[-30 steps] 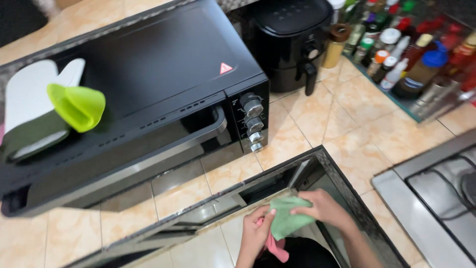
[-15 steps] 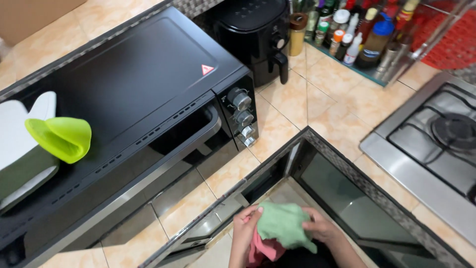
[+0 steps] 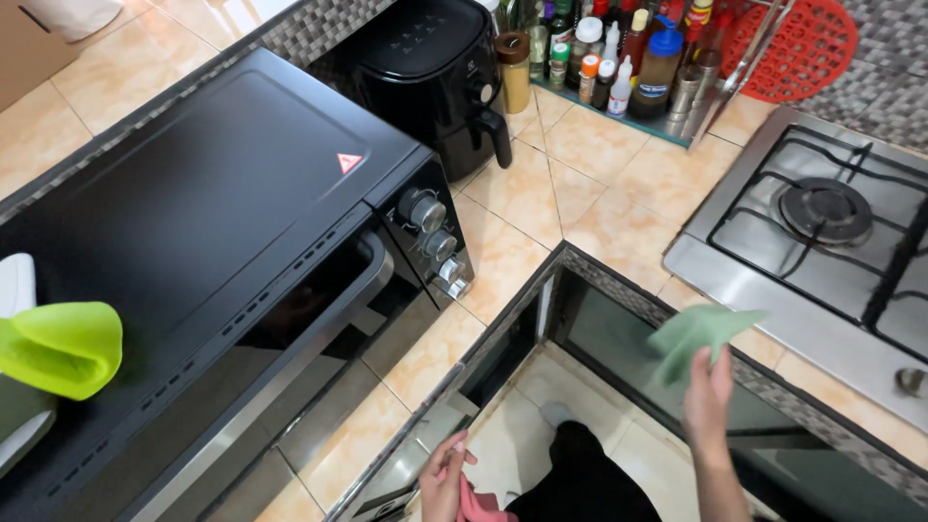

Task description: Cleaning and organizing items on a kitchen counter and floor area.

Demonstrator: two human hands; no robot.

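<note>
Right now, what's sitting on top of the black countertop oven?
A lime-green silicone mitt lies on the oven top at its left end, beside a white item cut off by the frame. What the mitt covers can't be seen.

A pale green cloth (image 3: 698,334) is hanging crumpled and draped from the right hand's fingers (image 3: 713,369), raised near the bench edge beside the stove. A pink cloth (image 3: 476,503) is sitting bunched, low down, in the left hand (image 3: 445,478).
</note>
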